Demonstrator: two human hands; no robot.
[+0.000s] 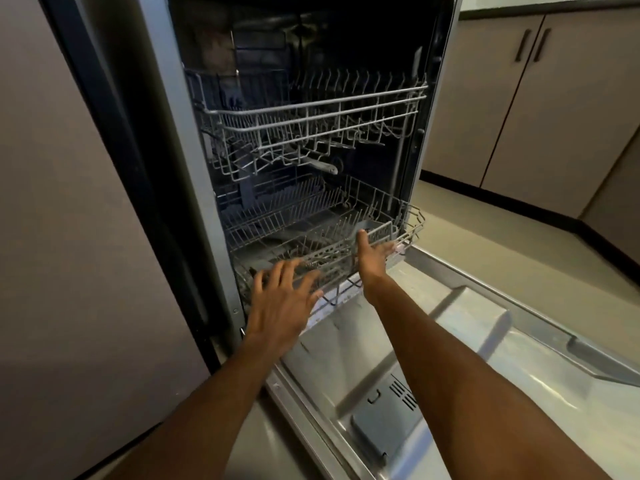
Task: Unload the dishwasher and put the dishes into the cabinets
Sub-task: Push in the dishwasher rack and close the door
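At the open dishwasher, both spread hands, left hand and right hand, hold nothing at the light, stiff lower rack, best gripped by its front rim.

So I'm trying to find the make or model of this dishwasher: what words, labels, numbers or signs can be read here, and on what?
None can be read.
Dishwasher door: no print shows on its inner panel.
Detergent compartment: no legible marking.
Cabinet doors: plain.
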